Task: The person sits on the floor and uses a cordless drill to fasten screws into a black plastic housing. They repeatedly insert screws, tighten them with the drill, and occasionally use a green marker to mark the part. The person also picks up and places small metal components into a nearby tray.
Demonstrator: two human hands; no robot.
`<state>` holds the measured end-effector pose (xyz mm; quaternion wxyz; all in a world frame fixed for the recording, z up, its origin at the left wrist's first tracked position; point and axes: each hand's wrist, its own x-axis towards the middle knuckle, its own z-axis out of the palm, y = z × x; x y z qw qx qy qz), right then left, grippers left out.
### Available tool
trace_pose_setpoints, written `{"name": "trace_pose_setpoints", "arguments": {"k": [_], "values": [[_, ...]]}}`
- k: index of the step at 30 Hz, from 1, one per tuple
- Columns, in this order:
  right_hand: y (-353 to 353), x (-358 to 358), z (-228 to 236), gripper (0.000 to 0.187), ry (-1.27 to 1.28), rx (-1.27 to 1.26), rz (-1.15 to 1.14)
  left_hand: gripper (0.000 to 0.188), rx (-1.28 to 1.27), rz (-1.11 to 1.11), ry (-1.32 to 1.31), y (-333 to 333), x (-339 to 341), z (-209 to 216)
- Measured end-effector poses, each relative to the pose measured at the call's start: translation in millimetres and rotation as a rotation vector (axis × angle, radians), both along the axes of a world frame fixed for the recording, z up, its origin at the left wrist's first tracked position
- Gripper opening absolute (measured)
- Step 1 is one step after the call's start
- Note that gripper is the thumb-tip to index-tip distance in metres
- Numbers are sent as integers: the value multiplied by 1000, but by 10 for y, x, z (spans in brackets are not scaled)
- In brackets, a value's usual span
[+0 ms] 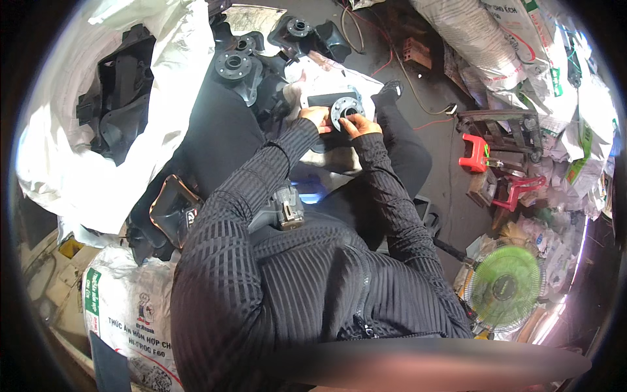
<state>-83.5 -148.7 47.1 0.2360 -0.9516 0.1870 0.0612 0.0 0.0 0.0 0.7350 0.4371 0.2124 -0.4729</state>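
Note:
Between my knees, over a white sack [366, 83], I hold a dark grey molded plastic part with a round holed flange [339, 108]. My left hand [317, 117] is closed on its left side. My right hand [357, 126] has its fingers bent at the flange's lower right rim, by the center hole; whether a small tool is in them I cannot make out. Similar grey flanged parts [234, 66] lie beyond my left knee, and another flanged part [298, 27] lies farther off.
At the left stands an open white sack [170, 124] of dark plastic parts. A printed sack [130, 307] lies below it. To the right are a red plastic stool [474, 153], a pink stool [520, 191], a green fan [505, 287] and stacked sacks [483, 39]. Thin cables cross the floor.

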Motion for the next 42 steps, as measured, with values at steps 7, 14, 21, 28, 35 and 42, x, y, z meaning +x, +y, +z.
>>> {"name": "trace_pose_setpoints", "arguments": {"k": [7,14,21,28,35,42], "values": [[-25,263,362,34,-43,-240,219,26,-13,-65,-66,8,36,-9],[-137,394,149,27,76,-72,132,29,-85,-110,-32,5,31,-37],[-170,462,34,28,143,-215,217,29,-1,-162,-195,-50,-24,-98],[-270,552,325,30,24,126,170,32,206,-167,-469,-52,-81,-77],[-129,-84,92,5,-277,675,-234,30,300,-96,-1335,152,-294,778],[451,-769,73,14,-294,2419,-516,20,356,-520,-1763,202,-752,1193]]}}
